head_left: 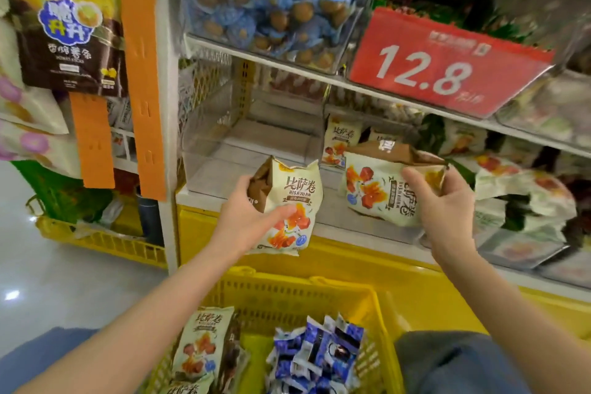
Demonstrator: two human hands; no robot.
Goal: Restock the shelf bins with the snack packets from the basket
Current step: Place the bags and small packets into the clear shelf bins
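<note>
Yellow basket (319,285) nearest, spare snack packets (200,345) still inside. Above it, left hand (246,217) grips upright packet (297,189), thumb across its front. Right hand (444,201) curls round the brown end of second packet (374,192), long axis sideways. Clear shelf bin (220,150) lies straight ahead, just past both; left hand nearer its bare side

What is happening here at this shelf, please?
A person is restocking a shelf. The left hand grips a cream packet in front of a clear bin. The right hand grips a second packet of the same kind beside it. Neither packet has been let go yet. More packets lie in the yellow basket below.
</note>
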